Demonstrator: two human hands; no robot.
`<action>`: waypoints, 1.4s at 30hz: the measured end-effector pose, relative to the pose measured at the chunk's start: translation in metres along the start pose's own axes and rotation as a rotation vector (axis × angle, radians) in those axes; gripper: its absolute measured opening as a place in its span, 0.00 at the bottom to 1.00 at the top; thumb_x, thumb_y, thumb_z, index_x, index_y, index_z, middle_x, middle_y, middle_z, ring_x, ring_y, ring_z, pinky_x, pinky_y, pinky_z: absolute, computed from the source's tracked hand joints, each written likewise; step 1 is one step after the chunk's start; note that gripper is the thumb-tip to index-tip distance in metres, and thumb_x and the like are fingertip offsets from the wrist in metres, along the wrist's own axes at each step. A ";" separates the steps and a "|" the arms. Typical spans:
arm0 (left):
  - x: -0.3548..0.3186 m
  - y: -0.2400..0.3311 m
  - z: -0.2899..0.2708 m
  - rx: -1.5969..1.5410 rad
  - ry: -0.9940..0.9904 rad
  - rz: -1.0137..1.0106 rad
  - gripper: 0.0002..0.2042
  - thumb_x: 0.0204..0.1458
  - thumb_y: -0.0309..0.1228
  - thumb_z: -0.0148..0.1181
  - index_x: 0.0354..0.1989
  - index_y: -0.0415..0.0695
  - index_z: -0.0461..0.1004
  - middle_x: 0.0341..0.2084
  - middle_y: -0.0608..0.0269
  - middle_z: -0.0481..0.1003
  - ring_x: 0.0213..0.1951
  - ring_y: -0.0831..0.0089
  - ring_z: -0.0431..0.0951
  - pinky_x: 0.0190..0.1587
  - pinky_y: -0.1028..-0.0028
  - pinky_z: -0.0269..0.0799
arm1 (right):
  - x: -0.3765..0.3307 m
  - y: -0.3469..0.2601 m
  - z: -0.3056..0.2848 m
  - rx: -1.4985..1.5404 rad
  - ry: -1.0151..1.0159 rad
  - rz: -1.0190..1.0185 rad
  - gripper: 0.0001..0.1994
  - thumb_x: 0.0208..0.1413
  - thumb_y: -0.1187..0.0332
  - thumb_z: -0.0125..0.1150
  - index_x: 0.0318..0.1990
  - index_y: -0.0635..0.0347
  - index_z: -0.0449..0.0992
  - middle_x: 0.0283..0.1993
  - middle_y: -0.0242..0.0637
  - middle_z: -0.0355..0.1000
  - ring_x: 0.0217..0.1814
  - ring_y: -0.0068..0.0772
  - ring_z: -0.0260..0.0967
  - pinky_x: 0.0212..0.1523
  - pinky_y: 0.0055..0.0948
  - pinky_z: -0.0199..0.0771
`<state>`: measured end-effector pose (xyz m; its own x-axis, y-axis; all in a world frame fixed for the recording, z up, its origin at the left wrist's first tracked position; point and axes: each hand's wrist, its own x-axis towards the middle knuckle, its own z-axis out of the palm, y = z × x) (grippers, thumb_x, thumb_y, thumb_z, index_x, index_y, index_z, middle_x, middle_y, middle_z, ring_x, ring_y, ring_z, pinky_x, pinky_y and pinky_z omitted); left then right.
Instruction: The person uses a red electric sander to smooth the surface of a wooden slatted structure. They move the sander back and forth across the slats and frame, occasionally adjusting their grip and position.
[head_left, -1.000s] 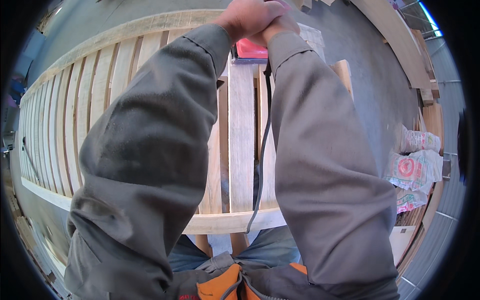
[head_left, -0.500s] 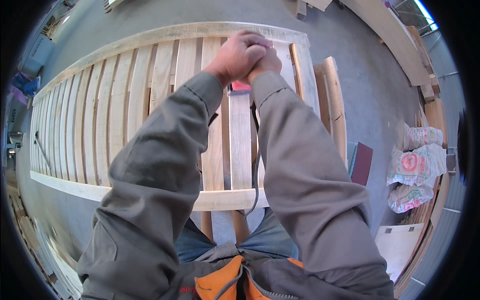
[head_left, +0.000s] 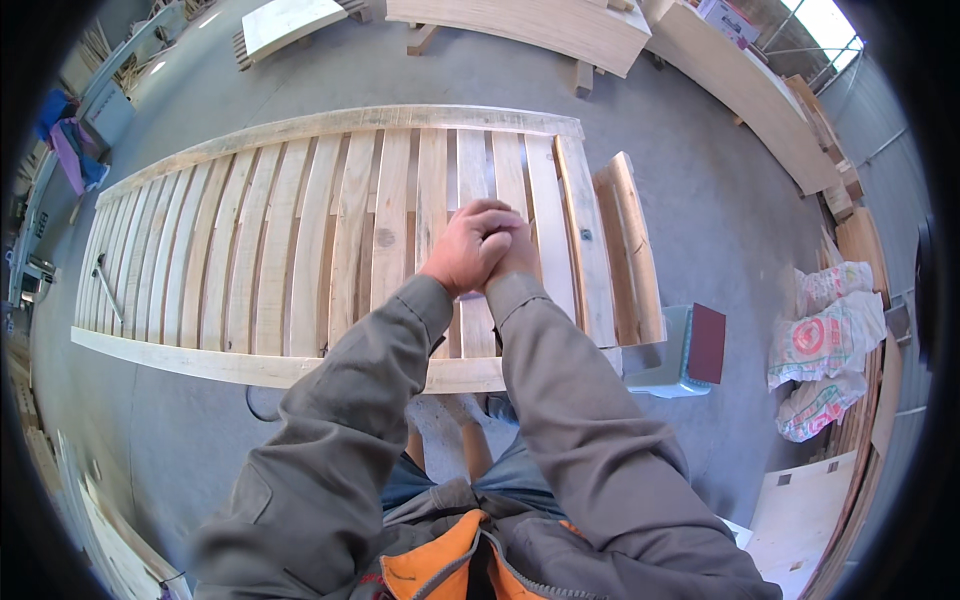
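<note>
Note grey concrete floor [head_left: 720,210] all round. Next, long slatted wooden frame [head_left: 200,358], spanning left to right just ahead, rails on near and far sides, narrow gaps between slats. Far right, leaning toward the wall, big plywood panel [head_left: 740,100]. Right, stacked white sacks [head_left: 825,335] with red and green print. Off the frame's right end, thick timber piece [head_left: 628,255], then, nearer, pale teal bin [head_left: 660,360] with dark red board [head_left: 706,343] at its edge. On the frame's left end, lying across slats, thin dark-tipped rod [head_left: 108,288].

Smallest: left hand [head_left: 462,250] and right hand [head_left: 520,255], clasped together over the right half of the frame, above pale slat [head_left: 474,170]. Fingers folded; whether gripping anything underneath, cannot tell, view blocked. To do this well, probably: press evenly through both arms, keep wrists firm, follow the slat lengthwise, avoid tipping into gaps, ease off near the rails.
</note>
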<state>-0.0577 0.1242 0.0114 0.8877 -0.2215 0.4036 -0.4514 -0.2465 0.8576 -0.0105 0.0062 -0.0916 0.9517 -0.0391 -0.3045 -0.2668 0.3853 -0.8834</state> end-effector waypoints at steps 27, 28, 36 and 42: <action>-0.068 0.051 0.033 -0.014 -0.071 -0.039 0.18 0.55 0.30 0.58 0.52 0.42 0.85 0.58 0.51 0.78 0.64 0.51 0.74 0.71 0.57 0.68 | -0.105 0.017 -0.045 -0.174 -0.018 -0.021 0.17 0.76 0.56 0.41 0.55 0.52 0.75 0.59 0.38 0.77 0.64 0.37 0.74 0.62 0.33 0.75; -0.065 0.046 0.027 0.000 -0.057 -0.049 0.17 0.54 0.30 0.58 0.51 0.42 0.85 0.57 0.51 0.78 0.63 0.50 0.74 0.71 0.57 0.68 | -0.110 0.005 -0.031 -0.293 0.003 0.009 0.17 0.76 0.56 0.41 0.55 0.52 0.75 0.59 0.38 0.77 0.64 0.37 0.74 0.63 0.33 0.75; 0.000 0.001 0.008 0.012 -0.070 0.006 0.18 0.56 0.30 0.59 0.53 0.39 0.84 0.58 0.47 0.78 0.64 0.51 0.75 0.71 0.57 0.68 | -0.043 -0.029 -0.004 -0.666 0.066 -0.087 0.19 0.76 0.53 0.41 0.58 0.52 0.75 0.62 0.39 0.77 0.65 0.38 0.74 0.63 0.34 0.76; 0.053 -0.043 -0.023 -0.001 -0.001 -0.007 0.16 0.57 0.31 0.59 0.50 0.39 0.85 0.56 0.48 0.79 0.60 0.54 0.78 0.67 0.60 0.72 | 0.044 -0.029 0.022 -0.666 0.057 -0.214 0.21 0.75 0.51 0.42 0.60 0.52 0.75 0.64 0.39 0.77 0.66 0.39 0.74 0.63 0.34 0.76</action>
<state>0.0112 0.1452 0.0033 0.8907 -0.2205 0.3976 -0.4453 -0.2473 0.8605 0.0425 0.0140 -0.0714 0.9890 -0.1066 -0.1021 -0.1286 -0.2828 -0.9505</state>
